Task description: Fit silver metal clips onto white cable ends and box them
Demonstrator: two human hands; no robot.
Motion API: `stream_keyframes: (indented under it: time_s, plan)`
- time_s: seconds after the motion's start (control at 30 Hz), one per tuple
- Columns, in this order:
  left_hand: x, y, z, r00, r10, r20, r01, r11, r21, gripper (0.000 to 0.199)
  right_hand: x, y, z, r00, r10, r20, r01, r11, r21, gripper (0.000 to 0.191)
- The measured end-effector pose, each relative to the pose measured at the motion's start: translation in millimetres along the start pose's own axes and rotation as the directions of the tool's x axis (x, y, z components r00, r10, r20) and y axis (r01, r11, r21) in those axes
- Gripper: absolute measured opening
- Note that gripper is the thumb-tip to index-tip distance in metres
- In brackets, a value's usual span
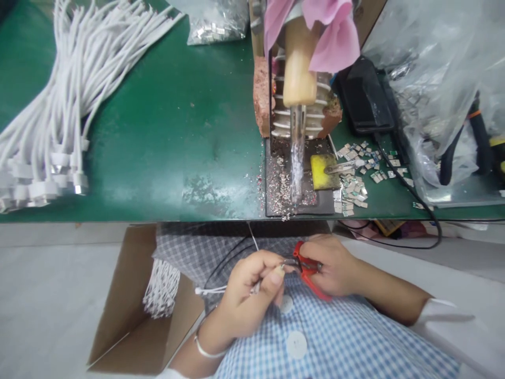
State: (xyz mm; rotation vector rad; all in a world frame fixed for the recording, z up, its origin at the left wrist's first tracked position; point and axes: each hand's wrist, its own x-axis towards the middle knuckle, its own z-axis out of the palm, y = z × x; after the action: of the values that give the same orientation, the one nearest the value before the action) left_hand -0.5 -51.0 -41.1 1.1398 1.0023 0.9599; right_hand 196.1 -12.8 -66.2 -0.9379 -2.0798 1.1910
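Observation:
Over the lap, below the table's front edge, my left hand (pixel 252 292) pinches a white cable (pixel 213 290) with its end between thumb and forefinger. My right hand (pixel 335 266) is wrapped round red-handled pliers or cutters (pixel 311 271). Their metal tip meets the cable end at my left fingertips. The exact shape of that end is too small to tell. A soldering iron with a wooden handle (pixel 300 73) points down over a dark tray (pixel 319 206) strewn with solder bits. Beside its tip lies a yellow sponge (pixel 321 172).
White cables (pixel 74 89) lie bundled on the green table (pixel 169 116) at left. Small circuit pieces (pixel 353 189) lie right of the tray, near a black device (pixel 366 100) and plastic bags (pixel 430 42). A cardboard box (pixel 126 295) with cables stands below.

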Motion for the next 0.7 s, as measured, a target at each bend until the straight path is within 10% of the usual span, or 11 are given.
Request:
stream_keyframes:
  time_s: [0.2, 0.7]
  plan:
    - [2.0, -8.1, 9.4, 0.983, -0.180, -0.042, 0.141, 0.876, -0.462, 0.023, -0.8, -0.1, 18.5, 0.987, 0.162, 0.014, -0.160, 0.944, 0.289, 0.028]
    - [-10.5, -35.6, 27.0, 0.956, -0.139, -0.260, 0.009, 0.896, -0.445, 0.012, -2.9, -8.1, 46.7, 0.841, 0.410, 0.353, -0.529, 0.491, 0.692, 0.023]
